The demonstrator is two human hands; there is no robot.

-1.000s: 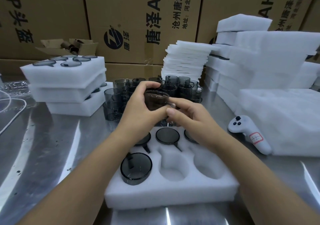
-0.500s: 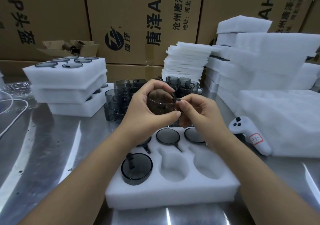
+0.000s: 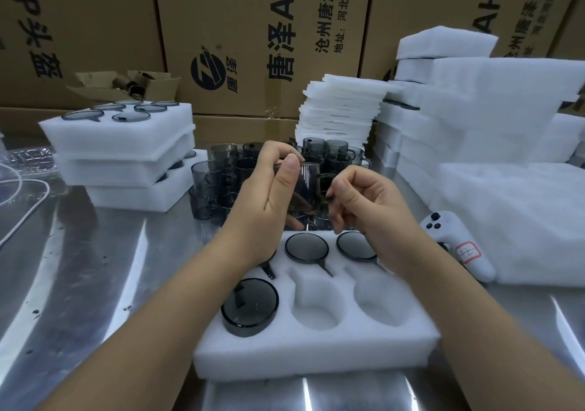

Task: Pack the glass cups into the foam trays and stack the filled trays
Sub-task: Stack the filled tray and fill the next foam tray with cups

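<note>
Head view, the only one. Left hand (image 3: 269, 195) was wrapped round the body of a smoky glass cup (image 3: 308, 186), thumb up by the rim. Right hand (image 3: 370, 202) pinched it at the handle side, fingers curled. Cup was held in the air over the far edge of the foam tray (image 3: 316, 357), not yet in a pocket, just in front of the loose cups (image 3: 218, 173) waiting on the steel table (image 3: 95, 284).

Tray had 6 pockets, 2 rows of 3. Back row looked full: back-mid cup (image 3: 306, 247) & back-right cup (image 3: 356, 246) seated, a third mostly hidden under the left wrist w/ only its handle showing. Front-left cup (image 3: 250, 306) sat in its pocket. Front-mid pocket (image 3: 316, 312) & front-right pocket (image 3: 380, 306) were bare. So approx. 4 of 6 done here; the held cup would make 5, I'd judge, w/ one more after.

Far left, a stack of filled trays (image 3: 123, 157), 3 high, stood done. Left to do, prob.: finish this tray, set it on that stack, then work thru the many loose cups using the empty foam (image 3: 506, 110) piled at right.
</note>
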